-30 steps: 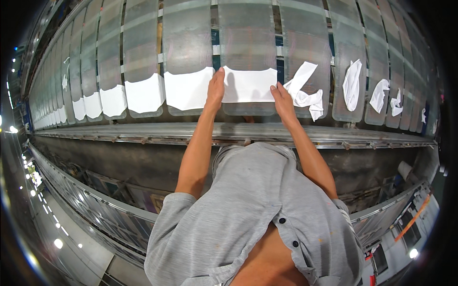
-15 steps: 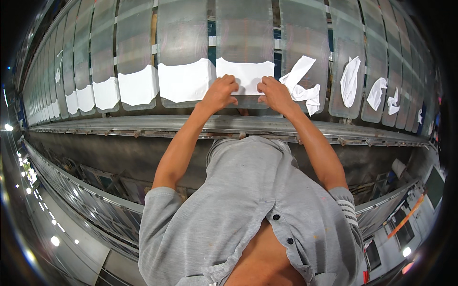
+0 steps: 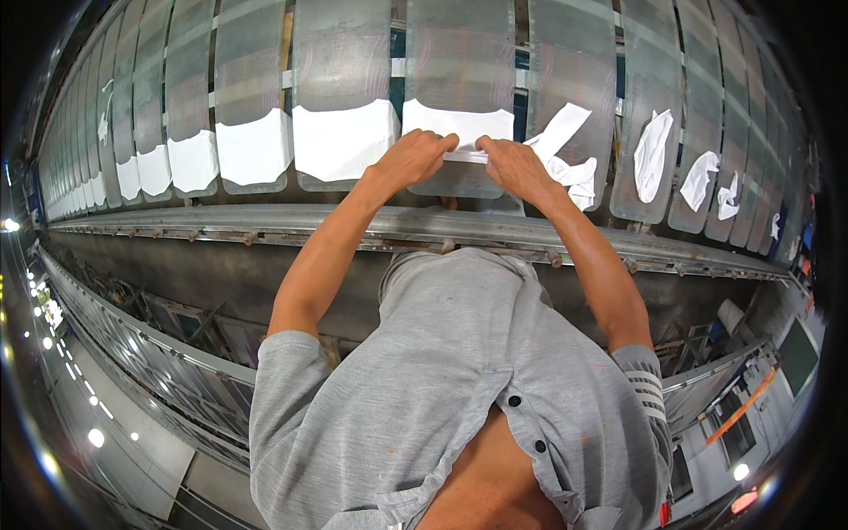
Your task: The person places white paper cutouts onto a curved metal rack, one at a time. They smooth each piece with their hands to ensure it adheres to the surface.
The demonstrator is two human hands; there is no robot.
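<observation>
- The white cloth panel (image 3: 458, 122) lies across the near part of a grey-green, translucent-looking board (image 3: 459, 62), directly ahead of the person. It is smooth and matt, its far edge dipping gently between two raised corners; its near edge is gathered into a narrow fold.
- The left hand (image 3: 412, 161) has its grip closed on that near edge, thumb and fingers curled together.
- The right hand (image 3: 519, 166) pinches the same edge just beside it, a short stretch of folded cloth showing between the two.
- Just left, a neighbouring white panel (image 3: 343, 141) lies flat on its own board, with more such panels beyond it.
- Just right, a bunched white cloth (image 3: 565, 152) sprawls in bent strips; next comes a creased, elongated white cloth (image 3: 654, 157).
- The surface (image 3: 344, 53) is a long row of round-cornered boards with narrow gaps between them, curving in the fisheye view.
- A dull metal rail (image 3: 291, 226) runs along its near side, before the person's heathered grey shirt (image 3: 477, 344).
- Around are bright lamps (image 3: 95, 437) at the left and an orange strip (image 3: 742, 406) at the right.
</observation>
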